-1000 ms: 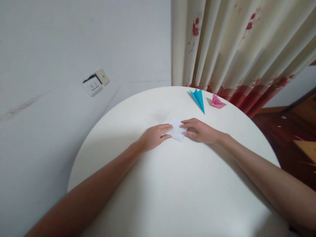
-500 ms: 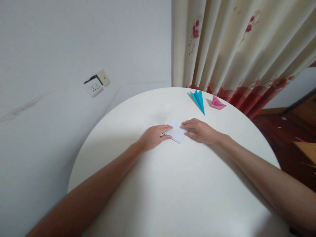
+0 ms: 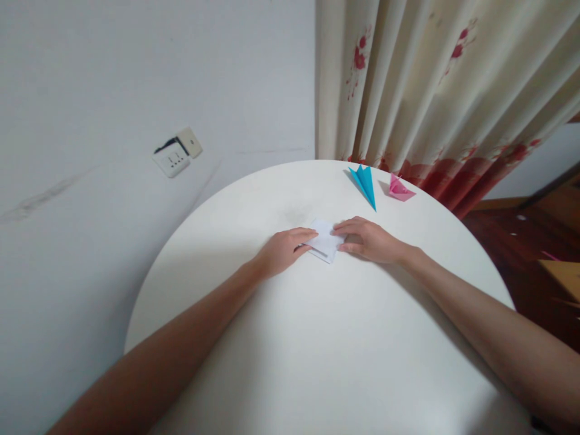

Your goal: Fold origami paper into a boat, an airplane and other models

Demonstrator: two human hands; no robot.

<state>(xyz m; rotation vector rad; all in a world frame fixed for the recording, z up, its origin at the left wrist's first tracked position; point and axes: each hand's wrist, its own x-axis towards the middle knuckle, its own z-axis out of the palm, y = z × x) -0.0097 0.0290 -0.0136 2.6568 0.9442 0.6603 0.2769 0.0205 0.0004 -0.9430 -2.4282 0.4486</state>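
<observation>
Head view: folded white paper [image 3: 324, 243] lies flat, corner pointing forward.

Matt white folded paper [image 3: 325, 243] on a smooth, faintly glossy white surface [image 3: 317, 338]; blue paper fold [image 3: 366, 184], pink paper fold [image 3: 399, 188], soft cloth curtain [image 3: 435, 90].

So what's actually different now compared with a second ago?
Very little. The right hand has slid slightly left over the white folded paper, covering more of its right corner. The left hand stays pressing the paper's left edge. The blue paper shape, pink paper shape and table are unchanged.
</observation>
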